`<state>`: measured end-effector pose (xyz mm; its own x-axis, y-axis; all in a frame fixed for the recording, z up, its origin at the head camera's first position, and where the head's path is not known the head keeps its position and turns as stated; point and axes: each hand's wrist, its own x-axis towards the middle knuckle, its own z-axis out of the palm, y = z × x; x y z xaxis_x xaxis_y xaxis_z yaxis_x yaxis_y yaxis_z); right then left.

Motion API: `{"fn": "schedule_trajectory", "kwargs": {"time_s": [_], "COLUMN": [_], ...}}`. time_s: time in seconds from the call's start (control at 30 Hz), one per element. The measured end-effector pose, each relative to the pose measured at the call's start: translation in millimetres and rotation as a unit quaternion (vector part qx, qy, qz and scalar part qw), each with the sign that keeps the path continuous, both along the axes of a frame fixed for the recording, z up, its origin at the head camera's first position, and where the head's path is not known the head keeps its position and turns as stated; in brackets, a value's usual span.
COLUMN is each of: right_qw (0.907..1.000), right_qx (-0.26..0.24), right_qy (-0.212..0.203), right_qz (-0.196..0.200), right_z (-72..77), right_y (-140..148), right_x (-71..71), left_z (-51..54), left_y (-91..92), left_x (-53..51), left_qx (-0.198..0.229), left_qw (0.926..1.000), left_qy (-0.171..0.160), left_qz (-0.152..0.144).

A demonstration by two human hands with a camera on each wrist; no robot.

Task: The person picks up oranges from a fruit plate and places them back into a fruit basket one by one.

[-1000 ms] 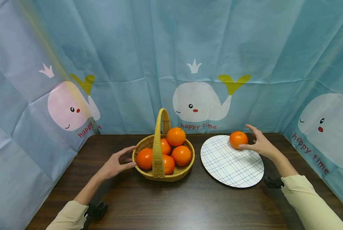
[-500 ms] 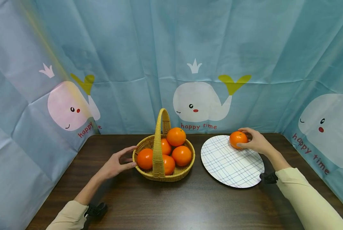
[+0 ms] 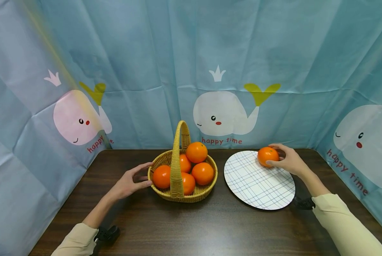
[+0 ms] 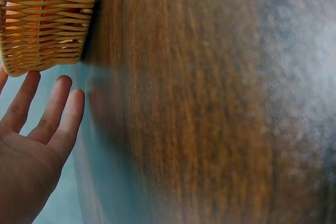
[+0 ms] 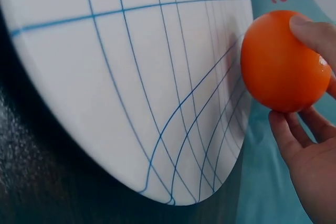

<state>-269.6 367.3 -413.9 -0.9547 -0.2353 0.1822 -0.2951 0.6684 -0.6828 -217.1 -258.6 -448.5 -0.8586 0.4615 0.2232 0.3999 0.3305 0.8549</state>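
My right hand [image 3: 288, 160] holds an orange [image 3: 268, 156] at the back right of a white round plate [image 3: 258, 188] with blue grid lines. In the right wrist view the thumb lies on one side of the orange [image 5: 281, 61] and the fingers on the other. My left hand [image 3: 125, 183] reaches to the left side of a yellow wicker basket [image 3: 191, 197], fingers extended, tips at its rim. The left wrist view shows the straight fingers [image 4: 55, 108] against the woven wall [image 4: 47, 35]. Several more oranges [image 3: 202, 174] lie in the basket, partly hidden by its upright handle [image 3: 176, 160].
Basket and plate stand side by side on a dark brown wooden table [image 3: 191, 227], with a gap between them. A blue curtain [image 3: 139, 71] with whale prints hangs behind the table and along both sides.
My right hand's fingers have closed round the orange on the plate, and the orange has shifted slightly to the right. The left hand and the basket have stayed put.
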Motion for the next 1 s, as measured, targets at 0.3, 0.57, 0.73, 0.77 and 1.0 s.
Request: {"fn": "schedule_trajectory", "kwargs": {"time_s": [0.3, 0.57, 0.73, 0.77, 1.0], "right_qw": [0.9990, 0.9965, 0.9959, 0.9960, 0.9941], "right_qx": [-0.043, -0.075, -0.076, -0.074, -0.077], "right_qy": [0.010, 0.019, 0.028, 0.030, 0.038], "right_qz": [0.012, 0.032, 0.040, 0.042, 0.067], "right_z": [7.7, 11.8, 13.0, 13.1, 16.1], "right_y": [-7, -19, -29, -31, -47], "right_x": [8.9, 13.6, 12.8, 12.6, 15.3], "left_z": [-1.7, -0.3, 0.5, 0.6, 1.2], "left_y": [-0.7, 0.5, 1.7, 1.8, 2.4], "left_x": [-0.2, 0.8, 1.6, 1.8, 2.8], "left_qx": [0.004, 0.005, 0.011, 0.011, 0.015], "left_qw": [1.0000, 1.0000, 0.9999, 0.9999, 0.9999], "left_qy": [-0.005, -0.001, 0.006, 0.007, 0.001], "left_qz": [-0.001, -0.001, -0.003, -0.003, -0.003]}}
